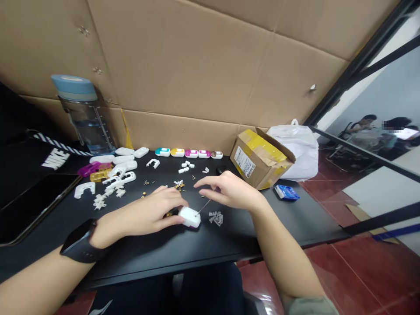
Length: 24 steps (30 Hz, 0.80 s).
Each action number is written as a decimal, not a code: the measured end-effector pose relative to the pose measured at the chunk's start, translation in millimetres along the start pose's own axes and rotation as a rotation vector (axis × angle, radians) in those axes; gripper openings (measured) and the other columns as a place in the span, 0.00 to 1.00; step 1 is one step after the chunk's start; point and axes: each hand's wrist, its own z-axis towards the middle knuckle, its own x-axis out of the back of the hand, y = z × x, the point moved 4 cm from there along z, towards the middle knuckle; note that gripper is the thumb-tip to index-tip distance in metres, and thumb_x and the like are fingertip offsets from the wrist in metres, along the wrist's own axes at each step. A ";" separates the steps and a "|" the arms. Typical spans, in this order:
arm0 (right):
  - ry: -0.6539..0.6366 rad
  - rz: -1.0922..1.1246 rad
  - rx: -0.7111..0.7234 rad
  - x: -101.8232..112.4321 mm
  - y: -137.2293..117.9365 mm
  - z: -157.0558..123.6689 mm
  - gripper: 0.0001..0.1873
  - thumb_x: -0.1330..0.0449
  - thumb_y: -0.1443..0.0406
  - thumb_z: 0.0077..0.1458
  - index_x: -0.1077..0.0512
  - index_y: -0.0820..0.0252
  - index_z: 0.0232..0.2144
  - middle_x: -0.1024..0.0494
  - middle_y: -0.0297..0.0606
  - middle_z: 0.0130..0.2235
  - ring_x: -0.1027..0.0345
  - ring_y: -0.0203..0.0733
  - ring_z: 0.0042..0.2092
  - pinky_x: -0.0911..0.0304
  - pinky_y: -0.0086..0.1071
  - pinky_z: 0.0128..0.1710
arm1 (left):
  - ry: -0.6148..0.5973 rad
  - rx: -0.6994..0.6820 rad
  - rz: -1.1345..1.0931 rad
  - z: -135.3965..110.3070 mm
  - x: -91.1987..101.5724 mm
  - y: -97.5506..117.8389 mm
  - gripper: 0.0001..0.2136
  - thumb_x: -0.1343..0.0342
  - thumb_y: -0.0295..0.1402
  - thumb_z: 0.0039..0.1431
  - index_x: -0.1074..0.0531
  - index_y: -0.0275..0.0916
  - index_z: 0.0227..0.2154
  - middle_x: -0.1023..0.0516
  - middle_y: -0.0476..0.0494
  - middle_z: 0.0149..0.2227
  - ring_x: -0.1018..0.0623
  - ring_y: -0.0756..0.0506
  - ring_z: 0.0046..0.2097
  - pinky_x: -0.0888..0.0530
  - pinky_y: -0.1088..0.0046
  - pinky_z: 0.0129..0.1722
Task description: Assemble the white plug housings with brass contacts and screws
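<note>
My left hand [160,208] is closed on a small white plastic casing [189,217] with a purple underside, steadying it on the black table. My right hand [226,190] grips a screwdriver [203,207]; its thin metal shaft slants down and its tip meets the casing's top face. The fingers mostly cover the screwdriver's handle. Clear plastic pieces [216,218] lie just right of the casing. Beyond my hands are brass-coloured small parts [179,186], tiny screws [146,182] and small white blocks [186,166].
Several two-coloured casings [191,153] line the back. White shells [124,166] and purple parts [90,169] lie left, near a phone [36,205] and a water bottle [87,118]. A cardboard box [260,157], white plastic bag [297,151] and blue packet [286,192] stand right. People sit beyond the frame.
</note>
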 end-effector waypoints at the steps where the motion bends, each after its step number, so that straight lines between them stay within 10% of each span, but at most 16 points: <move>1: -0.024 0.034 0.024 0.2 -0.5 -0.3 0.16 0.33 0.61 0.73 0.17 0.58 0.58 0.16 0.32 0.31 0.34 0.34 0.27 0.39 0.29 0.35 | -0.001 -0.004 0.001 0.0 -0.1 0.3 0.11 0.42 0.42 0.79 0.20 0.46 0.55 0.15 0.44 0.53 0.20 0.38 0.58 0.32 0.61 0.62; 7: -0.129 0.161 0.132 3.2 -1.3 -2.7 0.24 0.28 0.65 0.67 0.20 0.57 0.63 0.13 0.37 0.45 0.26 0.35 0.36 0.32 0.27 0.40 | -0.009 -0.024 -0.001 -2.7 -0.5 2.2 0.11 0.42 0.43 0.80 0.20 0.45 0.55 0.15 0.45 0.54 0.20 0.38 0.58 0.33 0.61 0.63; 14: 0.029 0.010 0.010 -2.5 -0.8 -1.4 0.19 0.26 0.59 0.67 0.15 0.57 0.58 0.21 0.28 0.26 0.37 0.32 0.24 0.37 0.28 0.33 | -0.004 -0.047 0.017 -1.5 -1.1 1.6 0.12 0.41 0.43 0.80 0.21 0.44 0.56 0.15 0.44 0.54 0.20 0.37 0.57 0.33 0.60 0.61; 20: 0.029 0.006 0.008 -1.0 -1.7 -1.1 0.17 0.29 0.58 0.69 0.15 0.56 0.57 0.20 0.28 0.27 0.38 0.30 0.22 0.39 0.28 0.31 | 0.011 -0.056 0.005 -0.7 0.2 0.8 0.13 0.43 0.45 0.80 0.21 0.44 0.55 0.15 0.44 0.54 0.21 0.38 0.56 0.34 0.59 0.61; 24: 0.249 0.016 0.000 9.5 6.8 -1.6 0.08 0.29 0.58 0.68 0.12 0.55 0.43 0.20 0.29 0.25 0.36 0.31 0.23 0.39 0.29 0.31 | 0.041 -0.020 0.024 -0.4 6.1 0.7 0.13 0.43 0.44 0.80 0.21 0.44 0.55 0.15 0.44 0.54 0.20 0.38 0.57 0.32 0.60 0.60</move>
